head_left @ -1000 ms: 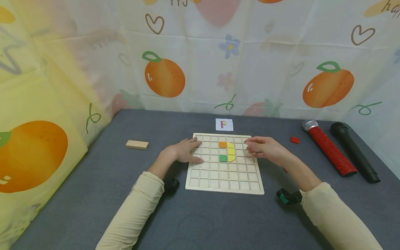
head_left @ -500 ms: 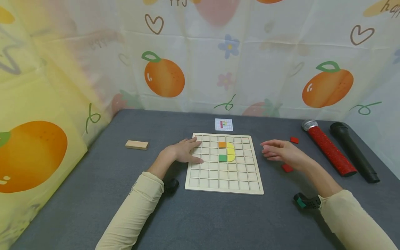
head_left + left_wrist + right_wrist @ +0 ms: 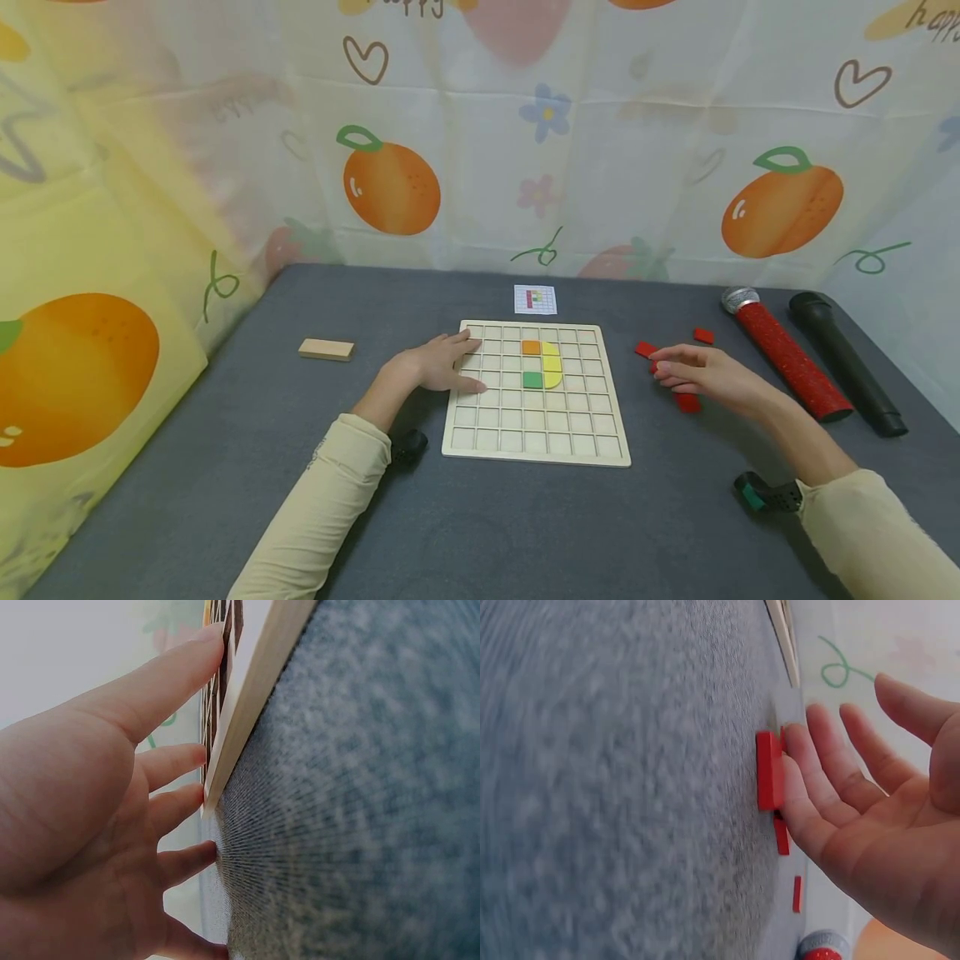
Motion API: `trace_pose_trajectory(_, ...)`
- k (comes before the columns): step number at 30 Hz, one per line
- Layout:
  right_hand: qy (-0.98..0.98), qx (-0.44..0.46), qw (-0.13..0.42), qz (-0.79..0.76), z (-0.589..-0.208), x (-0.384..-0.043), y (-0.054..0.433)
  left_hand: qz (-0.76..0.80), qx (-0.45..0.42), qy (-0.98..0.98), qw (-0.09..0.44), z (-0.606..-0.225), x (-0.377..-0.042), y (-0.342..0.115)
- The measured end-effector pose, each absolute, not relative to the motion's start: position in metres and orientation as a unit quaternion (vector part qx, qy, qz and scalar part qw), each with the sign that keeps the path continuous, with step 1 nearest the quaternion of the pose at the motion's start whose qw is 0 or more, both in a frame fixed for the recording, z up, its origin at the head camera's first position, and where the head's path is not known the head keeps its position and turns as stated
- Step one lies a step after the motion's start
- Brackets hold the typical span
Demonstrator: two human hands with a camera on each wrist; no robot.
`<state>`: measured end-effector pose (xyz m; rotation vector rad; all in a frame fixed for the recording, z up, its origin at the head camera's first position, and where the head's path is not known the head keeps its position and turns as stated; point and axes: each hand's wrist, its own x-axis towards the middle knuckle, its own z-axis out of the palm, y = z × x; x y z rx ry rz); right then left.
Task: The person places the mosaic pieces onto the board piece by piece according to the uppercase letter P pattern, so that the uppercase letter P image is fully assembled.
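red pieces (image 3: 687, 403) lay loose on the grey tabletop (image 3: 555, 533), right of the grid board (image 3: 536, 421), with the right hand (image 3: 701, 371) low among them. that hand was open: fingers loosely extended, thumb apart, nothing gripped. in the right wrist view its fingertips stood right beside one red piece; contact could not be confirmed. the left hand (image 3: 442, 362) was also open, spread over the board's left edge.

step in hand, as judged: collecting a red piece for the grid. the next move appeared to call for a pinch between thumb and fingertips, then a lift clear of the neighbouring pieces, with the board kept steady.

condition of the pieces: plain red, flat, straight-edged; one seen side-on showed crisp corners and some thickness. one was partly hidden by the fingers in the head view. on the board, an orange square (image 3: 531, 347) and a green square (image 3: 532, 380) shared one column, beside yellow pieces (image 3: 552, 364). a patterned card (image 3: 535, 300) lay beyond the far edge.
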<state>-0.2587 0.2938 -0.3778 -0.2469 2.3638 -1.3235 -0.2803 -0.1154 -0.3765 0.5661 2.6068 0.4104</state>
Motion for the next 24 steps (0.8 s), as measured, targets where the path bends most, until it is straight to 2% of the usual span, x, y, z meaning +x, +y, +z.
trace_pose_trajectory(16, 0.858, -0.116, 0.213, -0.452, -0.376, -0.246, 0.318, 0.151, 0.196, 0.943, 0.222, -0.378, -0.282, -0.116)
trace_pose_trajectory(24, 0.880, -0.135, 0.185, -0.415, -0.377, -0.241, 0.323, 0.147, 0.200, 0.943, 0.221, -0.378, -0.283, -0.115)
